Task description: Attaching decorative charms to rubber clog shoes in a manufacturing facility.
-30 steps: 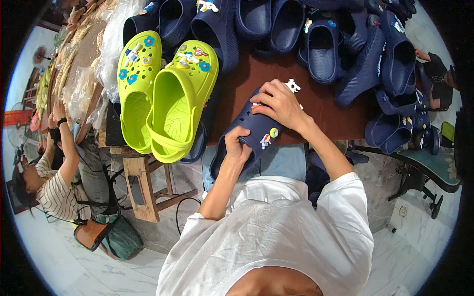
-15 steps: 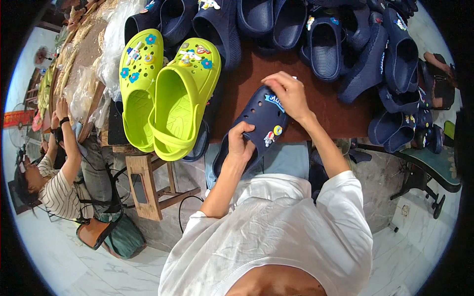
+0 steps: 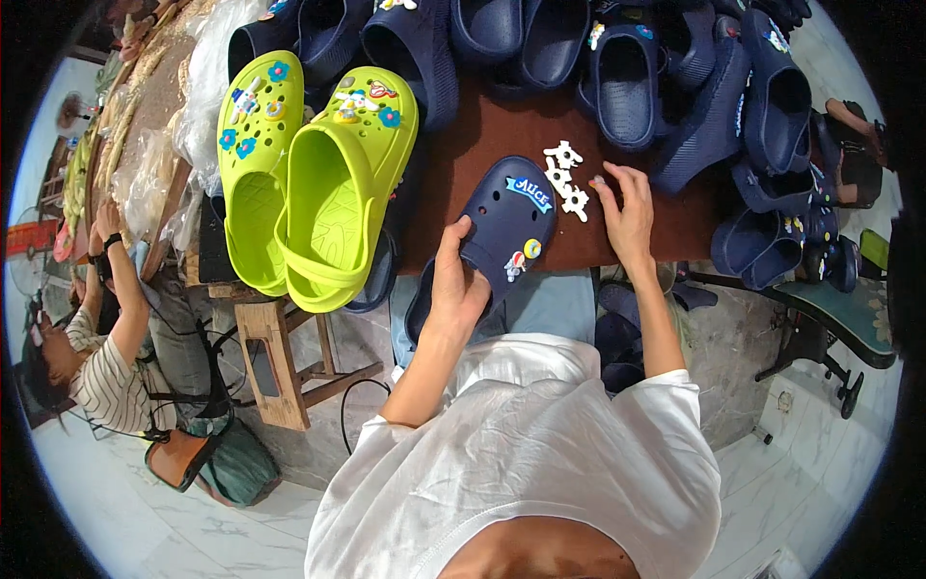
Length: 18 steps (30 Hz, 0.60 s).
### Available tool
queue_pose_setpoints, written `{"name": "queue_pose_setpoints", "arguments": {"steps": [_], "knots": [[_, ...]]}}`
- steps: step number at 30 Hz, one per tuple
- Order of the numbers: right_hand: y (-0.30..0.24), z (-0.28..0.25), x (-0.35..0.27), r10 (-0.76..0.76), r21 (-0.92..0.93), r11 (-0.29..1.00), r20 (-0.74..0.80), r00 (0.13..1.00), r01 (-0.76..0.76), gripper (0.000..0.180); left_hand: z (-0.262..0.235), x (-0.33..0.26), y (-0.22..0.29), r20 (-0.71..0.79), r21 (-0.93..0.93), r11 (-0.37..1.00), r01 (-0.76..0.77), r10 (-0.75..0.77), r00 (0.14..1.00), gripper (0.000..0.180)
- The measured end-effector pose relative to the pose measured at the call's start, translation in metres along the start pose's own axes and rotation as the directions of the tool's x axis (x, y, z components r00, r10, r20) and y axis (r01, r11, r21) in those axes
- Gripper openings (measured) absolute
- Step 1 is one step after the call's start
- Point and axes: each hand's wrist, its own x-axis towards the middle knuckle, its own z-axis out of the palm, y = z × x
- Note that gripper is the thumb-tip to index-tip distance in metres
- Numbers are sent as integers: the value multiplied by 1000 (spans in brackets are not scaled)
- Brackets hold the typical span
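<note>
My left hand grips a navy clog by its opening, thumb on top and fingers inside. The clog lies toe away from me at the table's front edge. On its upper sit a blue banner charm, a round yellow charm and a small figure charm. Just right of the toe, several white charms lie on the brown table, dark round backs up. Beside them is my right hand, fingers loosely bent and apart, with nothing visible in it.
A lime-green pair of clogs with charms stands at the left. Navy clogs crowd the table's far side and right end. Below are a wooden stool and a dark green seat. Another person works at far left.
My right hand has left the clog's toe and moved right, uncovering the banner charm and the white charms. My left hand still holds the clog, which has shifted slightly left.
</note>
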Motion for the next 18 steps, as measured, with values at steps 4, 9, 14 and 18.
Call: {"name": "queue_pose_setpoints", "arguments": {"steps": [4,9,14,18], "knots": [[-13,-5,-13,-22,52,998,57,998,19,26,-5,-3,1,33,-32,999,19,-18,999,28],[-18,-4,-19,-33,25,999,278,960,27,34,-6,-6,0,45,-41,999,3,-1,999,24],[-11,-6,-12,13,3,1000,265,964,-14,20,-3,-12,0,17,-31,999,17,-17,1000,22],[-33,-17,-4,66,130,987,237,969,-99,18,-10,-11,-1,23,-25,1000,15,-14,1000,21]]}}
